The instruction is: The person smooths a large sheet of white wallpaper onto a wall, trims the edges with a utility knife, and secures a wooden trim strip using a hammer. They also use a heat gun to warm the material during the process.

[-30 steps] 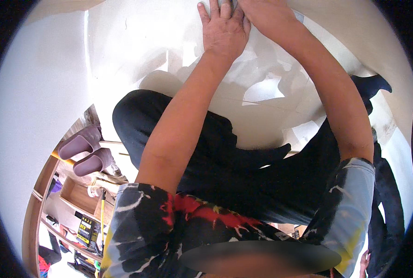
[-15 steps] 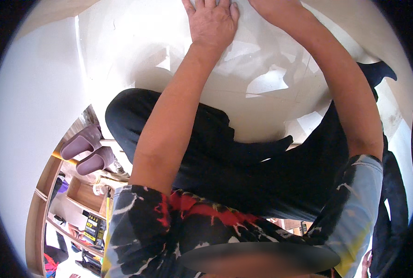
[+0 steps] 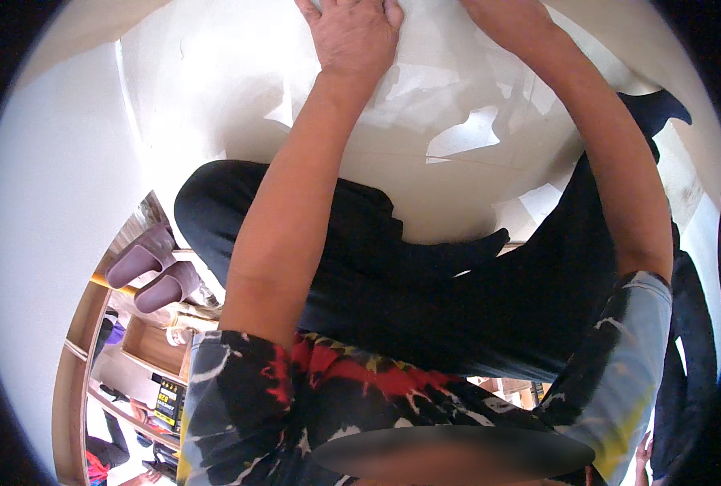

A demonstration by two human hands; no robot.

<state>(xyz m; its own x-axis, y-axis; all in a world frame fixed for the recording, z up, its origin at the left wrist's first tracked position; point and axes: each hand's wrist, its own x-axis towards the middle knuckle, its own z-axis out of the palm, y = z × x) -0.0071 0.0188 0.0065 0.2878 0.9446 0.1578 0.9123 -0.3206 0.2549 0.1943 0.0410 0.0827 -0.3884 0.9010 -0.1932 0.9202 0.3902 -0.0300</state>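
My left hand (image 3: 356,36) reaches to the top edge of the head view, back upward, over a pale, glossy tiled floor (image 3: 425,194). Its fingers are apart and partly cut off by the edge; no object shows in them. To its right, my right hand (image 3: 506,18) bends inward at the same edge. Only the wrist and part of its back show there, so its fingers and anything they hold are hidden. Light patches and arm shadows lie on the floor between and below the hands.
My folded legs in black trousers (image 3: 360,283) sit close below the hands. At lower left are mauve slippers (image 3: 142,257), a wooden shelf unit (image 3: 81,389) and a black-and-yellow box (image 3: 168,405). A white panel (image 3: 53,202) rises on the left.
My left hand has shifted slightly left and up. My right hand has moved a little right, its fingers out of view in both frames. The whole view has shifted slightly too.
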